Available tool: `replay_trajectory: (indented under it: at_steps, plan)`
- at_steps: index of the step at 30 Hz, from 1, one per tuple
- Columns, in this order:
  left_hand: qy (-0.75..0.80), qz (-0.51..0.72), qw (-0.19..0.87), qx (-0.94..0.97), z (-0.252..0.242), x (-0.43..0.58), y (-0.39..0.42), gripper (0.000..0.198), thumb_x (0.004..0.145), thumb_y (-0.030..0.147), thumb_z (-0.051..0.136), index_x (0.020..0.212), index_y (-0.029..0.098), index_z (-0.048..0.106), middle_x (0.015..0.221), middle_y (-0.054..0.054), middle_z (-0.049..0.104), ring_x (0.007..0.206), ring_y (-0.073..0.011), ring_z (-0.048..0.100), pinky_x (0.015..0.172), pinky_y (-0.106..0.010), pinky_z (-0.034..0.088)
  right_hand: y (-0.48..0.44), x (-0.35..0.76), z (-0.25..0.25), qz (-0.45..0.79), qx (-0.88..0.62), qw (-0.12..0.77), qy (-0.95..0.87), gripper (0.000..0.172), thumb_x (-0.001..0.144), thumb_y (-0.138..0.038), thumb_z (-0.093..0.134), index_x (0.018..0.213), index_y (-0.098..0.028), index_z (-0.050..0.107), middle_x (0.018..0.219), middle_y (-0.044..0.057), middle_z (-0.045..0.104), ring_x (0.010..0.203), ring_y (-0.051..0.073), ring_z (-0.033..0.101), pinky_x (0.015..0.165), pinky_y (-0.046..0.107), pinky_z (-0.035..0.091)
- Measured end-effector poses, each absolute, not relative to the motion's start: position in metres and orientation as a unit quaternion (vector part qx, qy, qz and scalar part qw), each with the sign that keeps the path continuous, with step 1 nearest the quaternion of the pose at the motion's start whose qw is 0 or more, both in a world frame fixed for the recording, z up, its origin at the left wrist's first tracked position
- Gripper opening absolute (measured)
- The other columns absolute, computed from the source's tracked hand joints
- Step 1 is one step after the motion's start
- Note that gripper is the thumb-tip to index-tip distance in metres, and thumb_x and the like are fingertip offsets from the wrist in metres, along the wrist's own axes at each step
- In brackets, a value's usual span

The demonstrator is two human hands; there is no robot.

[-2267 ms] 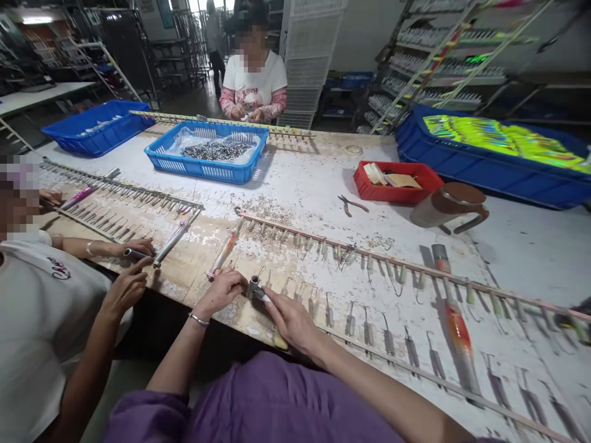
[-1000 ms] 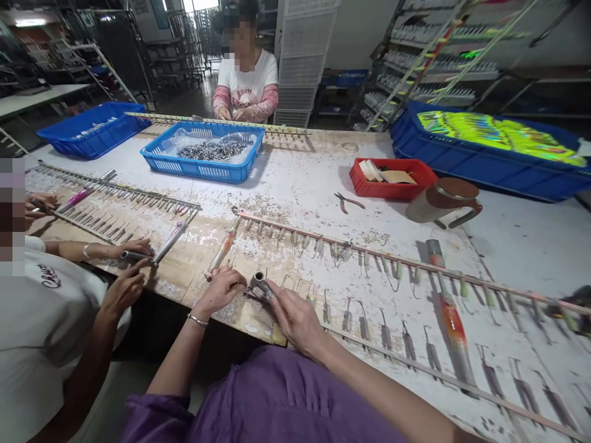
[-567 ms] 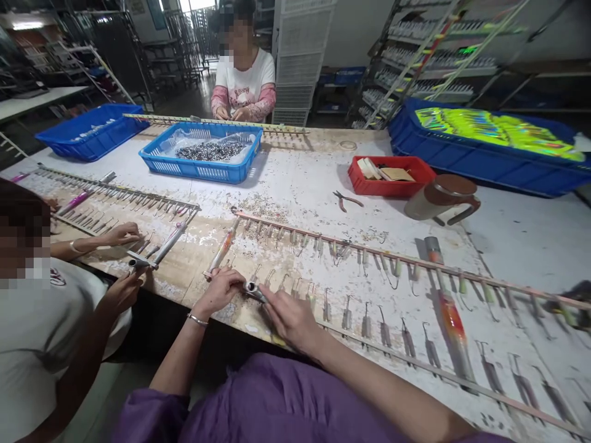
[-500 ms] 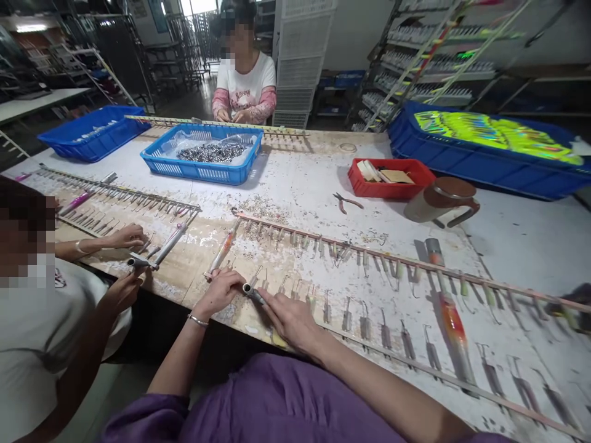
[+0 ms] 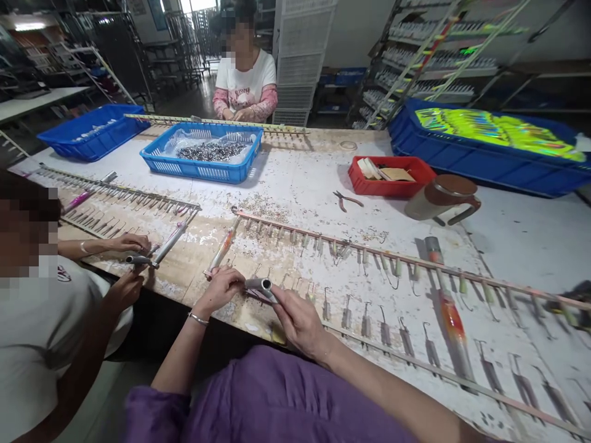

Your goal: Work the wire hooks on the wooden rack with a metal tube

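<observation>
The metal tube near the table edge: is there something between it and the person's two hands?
Nothing visible stands between them. The metal tube is already held: the left hand grips its near end and the right hand has fingers at its open end, above the wire hooks on the table.

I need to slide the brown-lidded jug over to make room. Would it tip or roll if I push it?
The jug seems to lie on its side on the table, so it cannot tip further. Its round body might roll, though the handle resting low would probably check that. The lid looks shut; whether it is full or heavy cannot be told.
</observation>
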State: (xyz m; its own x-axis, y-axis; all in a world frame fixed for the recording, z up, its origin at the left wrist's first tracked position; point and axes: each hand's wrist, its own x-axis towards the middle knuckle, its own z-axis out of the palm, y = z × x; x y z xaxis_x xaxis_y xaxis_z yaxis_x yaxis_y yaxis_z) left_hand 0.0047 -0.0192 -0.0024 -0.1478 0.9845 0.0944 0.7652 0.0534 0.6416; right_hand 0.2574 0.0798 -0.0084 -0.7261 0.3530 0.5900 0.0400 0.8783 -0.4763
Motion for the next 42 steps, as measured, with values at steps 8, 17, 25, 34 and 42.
replay_trajectory:
  at_steps: [8, 17, 25, 34, 42]
  plan:
    - [0.699, 0.287, 0.199, 0.624, -0.001, 0.005, -0.019, 0.013, 0.098, 0.023, 0.063, 0.09, 0.021, 0.073, 0.092, -0.004, 0.076, 0.095, -0.0213, 0.06, 0.093, -0.037, 0.041, 0.081, 0.258, -0.01, 0.222, -0.119, 0.372, -0.893, 0.053, 0.111, -0.021, 0.042, 0.164, -0.017, 0.041, 0.091, 0.008, 0.07, 0.077, 0.017, 0.066, 0.068, 0.026, 0.053]
    - [0.7, 0.275, 0.198, 0.629, 0.001, 0.005, -0.02, 0.018, 0.1, 0.025, 0.06, 0.091, 0.022, 0.074, 0.093, -0.003, 0.077, 0.095, -0.0211, 0.061, 0.094, -0.039, 0.04, 0.088, 0.267, -0.01, 0.195, -0.109, 0.361, -0.905, 0.057, 0.109, -0.019, 0.046, 0.165, -0.02, 0.037, 0.086, 0.005, 0.067, 0.071, 0.017, 0.064, 0.064, 0.026, 0.05]
    - [0.702, 0.288, 0.193, 0.622, -0.003, 0.004, -0.02, 0.014, 0.096, 0.021, 0.062, 0.089, 0.022, 0.074, 0.09, -0.002, 0.076, 0.093, -0.0212, 0.061, 0.092, -0.038, 0.041, 0.081, 0.265, 0.0, 0.191, -0.107, 0.362, -0.906, 0.056, 0.11, -0.019, 0.045, 0.165, -0.02, 0.038, 0.084, 0.004, 0.066, 0.07, 0.016, 0.063, 0.062, 0.025, 0.048]
    - [0.707, 0.274, 0.187, 0.625, -0.002, 0.005, -0.02, 0.017, 0.099, 0.025, 0.062, 0.089, 0.022, 0.075, 0.091, -0.002, 0.077, 0.094, -0.0217, 0.061, 0.096, -0.04, 0.038, 0.091, 0.266, -0.006, 0.169, -0.109, 0.365, -0.909, 0.057, 0.11, -0.021, 0.044, 0.166, -0.024, 0.036, 0.082, 0.003, 0.066, 0.065, 0.017, 0.062, 0.058, 0.026, 0.047]
    - [0.706, 0.272, 0.189, 0.626, -0.001, 0.005, -0.02, 0.018, 0.099, 0.024, 0.061, 0.088, 0.022, 0.075, 0.09, -0.003, 0.077, 0.09, -0.0214, 0.059, 0.094, -0.038, 0.04, 0.089, 0.261, -0.011, 0.173, -0.12, 0.341, -0.916, 0.055, 0.11, -0.021, 0.044, 0.165, -0.023, 0.04, 0.082, 0.003, 0.066, 0.067, 0.016, 0.063, 0.06, 0.025, 0.049]
